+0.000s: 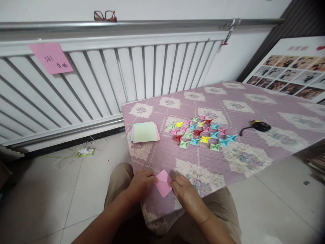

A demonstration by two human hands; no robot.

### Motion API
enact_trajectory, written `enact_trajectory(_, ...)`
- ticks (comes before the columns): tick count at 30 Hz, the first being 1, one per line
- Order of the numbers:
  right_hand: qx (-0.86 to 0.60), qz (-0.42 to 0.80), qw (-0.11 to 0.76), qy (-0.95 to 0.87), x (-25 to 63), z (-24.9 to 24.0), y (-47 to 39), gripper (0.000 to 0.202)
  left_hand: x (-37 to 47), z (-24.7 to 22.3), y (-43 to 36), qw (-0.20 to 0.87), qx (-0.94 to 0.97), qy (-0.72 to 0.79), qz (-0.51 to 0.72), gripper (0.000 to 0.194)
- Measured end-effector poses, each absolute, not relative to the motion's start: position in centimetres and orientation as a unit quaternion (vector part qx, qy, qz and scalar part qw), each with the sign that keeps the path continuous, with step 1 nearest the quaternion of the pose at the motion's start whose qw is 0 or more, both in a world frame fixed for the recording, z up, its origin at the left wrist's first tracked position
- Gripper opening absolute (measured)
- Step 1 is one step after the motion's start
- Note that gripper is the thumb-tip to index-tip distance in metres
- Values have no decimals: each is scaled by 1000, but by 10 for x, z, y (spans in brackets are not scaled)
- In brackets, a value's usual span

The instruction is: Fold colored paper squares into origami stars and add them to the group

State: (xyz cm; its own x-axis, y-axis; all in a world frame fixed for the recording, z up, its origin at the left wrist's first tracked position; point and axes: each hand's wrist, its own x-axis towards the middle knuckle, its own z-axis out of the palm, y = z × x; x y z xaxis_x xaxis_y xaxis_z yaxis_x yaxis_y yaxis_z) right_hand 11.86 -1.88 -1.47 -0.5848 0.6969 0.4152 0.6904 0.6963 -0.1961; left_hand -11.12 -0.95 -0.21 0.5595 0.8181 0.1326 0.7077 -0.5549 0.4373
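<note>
A small pink sheet of folding paper (164, 188) lies near the table's front edge, turned like a diamond, with a fold line across its upper part. My left hand (142, 182) grips its left corner, fingers closed. On the opposite corner, my right hand (183, 190) pinches the paper between thumb and fingers. Beyond my hands, several small folded paper pieces (197, 133) in red, yellow, green, blue and pink stand in rows. To their left is a stack of square paper sheets (145, 132), pale green on top.
The table wears a purple floral cloth (162, 152). A black object with a cord or handle (261, 126) lies right of the folded pieces. A photo board (291, 69) leans at the far right. Behind stands a white radiator (142, 67); a power strip (86, 151) sits on the floor.
</note>
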Motion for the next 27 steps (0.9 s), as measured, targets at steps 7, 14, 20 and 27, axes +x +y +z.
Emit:
enact_trajectory(7,-386,12,218,-896,120,-15,-20,22,-112,-1,-11,132,882,437,120,23)
enact_trajectory(14,-388,5,200,-900,120,-12,-21,19,-113,-3,-13,120,889,426,116,26)
enact_trajectory(20,-381,-17,191,-905,119,-9,-23,20,-114,-2,-14,107,897,412,116,24)
enact_trajectory(27,-382,-20,179,-906,120,-8,-24,23,-116,-5,-14,104,900,409,111,25)
